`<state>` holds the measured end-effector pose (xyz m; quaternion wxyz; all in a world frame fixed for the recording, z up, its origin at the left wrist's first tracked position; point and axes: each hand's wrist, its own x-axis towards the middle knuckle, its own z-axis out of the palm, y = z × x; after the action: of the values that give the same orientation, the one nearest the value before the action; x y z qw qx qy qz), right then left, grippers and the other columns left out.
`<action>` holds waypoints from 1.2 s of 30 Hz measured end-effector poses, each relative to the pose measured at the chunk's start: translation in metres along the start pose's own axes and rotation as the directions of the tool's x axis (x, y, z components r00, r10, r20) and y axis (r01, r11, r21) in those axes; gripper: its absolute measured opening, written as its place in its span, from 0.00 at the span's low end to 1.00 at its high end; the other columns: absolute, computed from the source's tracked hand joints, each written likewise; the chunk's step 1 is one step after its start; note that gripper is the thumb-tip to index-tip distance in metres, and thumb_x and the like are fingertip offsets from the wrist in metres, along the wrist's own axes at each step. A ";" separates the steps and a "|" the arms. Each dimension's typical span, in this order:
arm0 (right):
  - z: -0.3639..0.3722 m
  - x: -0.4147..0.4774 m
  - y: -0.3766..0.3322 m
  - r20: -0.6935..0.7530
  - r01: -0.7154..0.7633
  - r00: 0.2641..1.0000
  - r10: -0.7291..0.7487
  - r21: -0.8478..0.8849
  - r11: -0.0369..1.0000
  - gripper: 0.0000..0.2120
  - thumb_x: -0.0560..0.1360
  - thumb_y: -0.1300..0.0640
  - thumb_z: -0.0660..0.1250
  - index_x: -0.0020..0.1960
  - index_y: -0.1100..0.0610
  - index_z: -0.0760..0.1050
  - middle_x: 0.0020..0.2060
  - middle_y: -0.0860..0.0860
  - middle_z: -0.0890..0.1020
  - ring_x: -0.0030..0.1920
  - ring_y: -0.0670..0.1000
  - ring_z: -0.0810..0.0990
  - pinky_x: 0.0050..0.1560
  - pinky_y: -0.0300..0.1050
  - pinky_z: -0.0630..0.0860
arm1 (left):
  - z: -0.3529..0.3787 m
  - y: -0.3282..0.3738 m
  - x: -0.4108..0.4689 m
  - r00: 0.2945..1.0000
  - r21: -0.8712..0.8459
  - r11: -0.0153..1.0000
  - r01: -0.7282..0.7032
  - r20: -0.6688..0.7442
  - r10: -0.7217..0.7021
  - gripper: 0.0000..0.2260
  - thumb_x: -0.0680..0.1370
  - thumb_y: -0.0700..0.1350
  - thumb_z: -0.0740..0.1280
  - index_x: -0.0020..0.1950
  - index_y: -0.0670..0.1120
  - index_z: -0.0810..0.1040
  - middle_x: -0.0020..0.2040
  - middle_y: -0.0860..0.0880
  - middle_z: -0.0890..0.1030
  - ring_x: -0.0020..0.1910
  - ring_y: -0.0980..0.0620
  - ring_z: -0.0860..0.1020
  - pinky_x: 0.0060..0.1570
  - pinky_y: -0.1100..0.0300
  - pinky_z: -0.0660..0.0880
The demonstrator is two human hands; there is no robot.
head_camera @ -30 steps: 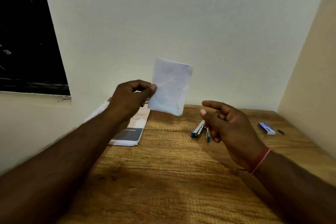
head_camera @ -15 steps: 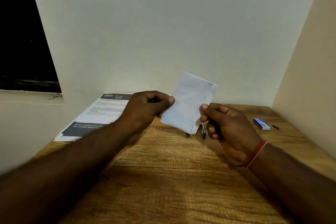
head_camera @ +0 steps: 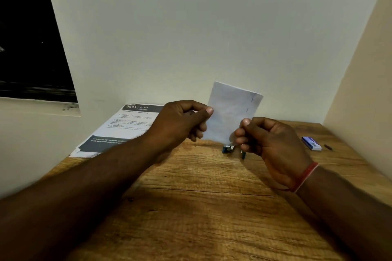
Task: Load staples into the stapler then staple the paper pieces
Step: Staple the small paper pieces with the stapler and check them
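Closest to me, the table (head_camera: pixel 201 207) is a wooden top with coarse, streaky grain and a thin dark line running across it. Above it both of my forearms reach in, and a red thread band (head_camera: pixel 306 176) sits on the right wrist. My left hand (head_camera: pixel 180 123) pinches the left edge of the paper pieces (head_camera: pixel 231 112) between thumb and curled fingers, and my right hand (head_camera: pixel 269 140) pinches the lower right edge. The paper is a small, pale, matte rectangle held upright off the table, with two short dark marks near its right edge. Just behind its bottom edge the stapler (head_camera: pixel 228 149) lies on the table, blue with a glint of metal and mostly hidden. Further right are a small flat blue-and-white box (head_camera: pixel 311 143) and a tiny dark sliver (head_camera: pixel 327 146). At far left a printed sheet (head_camera: pixel 127 127) with grey bands lies by the smooth, pale wall (head_camera: pixel 191 38).
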<state>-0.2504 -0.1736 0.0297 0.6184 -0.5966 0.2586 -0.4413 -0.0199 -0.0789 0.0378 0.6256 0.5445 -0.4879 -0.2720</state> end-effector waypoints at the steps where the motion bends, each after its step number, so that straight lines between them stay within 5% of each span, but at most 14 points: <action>1: -0.001 0.000 0.001 -0.002 0.018 1.000 -0.018 -0.009 1.000 0.10 0.81 0.58 0.73 0.55 0.66 0.84 0.44 0.60 0.89 0.40 0.52 0.87 0.40 0.43 0.86 | 0.002 0.001 -0.002 1.000 -0.025 1.000 0.008 0.021 -0.007 0.07 0.84 0.47 0.76 0.53 0.44 0.88 0.40 0.43 0.88 0.35 0.49 0.84 0.37 0.55 0.82; 8: 0.002 -0.002 0.001 0.008 0.067 0.998 -0.067 -0.010 0.998 0.18 0.74 0.53 0.76 0.56 0.66 0.85 0.49 0.63 0.90 0.45 0.56 0.90 0.45 0.45 0.89 | 0.007 -0.002 -0.006 0.999 -0.101 0.995 0.009 0.048 -0.004 0.09 0.85 0.44 0.74 0.57 0.37 0.87 0.50 0.37 0.91 0.48 0.41 0.91 0.52 0.49 0.89; 20: 0.003 -0.002 -0.002 -0.006 0.064 0.998 -0.064 0.110 0.992 0.18 0.75 0.56 0.77 0.57 0.70 0.84 0.52 0.67 0.89 0.55 0.64 0.90 0.52 0.46 0.88 | 0.012 0.003 -0.011 0.999 -0.178 0.984 0.031 0.045 -0.023 0.10 0.85 0.43 0.75 0.56 0.34 0.86 0.53 0.33 0.90 0.56 0.39 0.92 0.59 0.46 0.88; 29: 0.003 -0.004 0.001 0.012 0.137 0.990 -0.137 -0.004 0.991 0.16 0.73 0.59 0.79 0.52 0.71 0.84 0.48 0.67 0.89 0.52 0.66 0.90 0.59 0.56 0.88 | 0.012 0.006 -0.010 0.996 -0.342 0.935 0.089 0.002 -0.094 0.12 0.80 0.46 0.79 0.50 0.37 0.88 0.52 0.36 0.90 0.57 0.39 0.91 0.62 0.48 0.87; 32: 0.004 -0.005 0.001 0.010 0.137 0.991 -0.137 -0.007 0.991 0.18 0.69 0.57 0.81 0.51 0.69 0.84 0.48 0.66 0.90 0.52 0.66 0.90 0.59 0.56 0.87 | 0.010 0.005 -0.009 0.998 -0.320 0.946 0.054 -0.023 -0.065 0.08 0.81 0.43 0.79 0.44 0.40 0.90 0.51 0.36 0.90 0.55 0.39 0.91 0.62 0.49 0.88; 36: 0.005 -0.004 0.000 -0.010 0.130 0.992 -0.129 0.084 0.988 0.13 0.70 0.56 0.81 0.47 0.65 0.85 0.48 0.62 0.90 0.50 0.63 0.91 0.56 0.52 0.88 | 0.006 0.007 -0.010 0.999 -0.145 0.989 -0.035 -0.046 0.028 0.07 0.80 0.43 0.80 0.50 0.39 0.91 0.50 0.38 0.91 0.53 0.38 0.91 0.63 0.47 0.87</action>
<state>-0.2484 -0.1673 0.0295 0.6126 -0.5843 0.2018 -0.4926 -0.0306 -0.0714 0.0408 0.6786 0.4953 -0.4614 -0.2851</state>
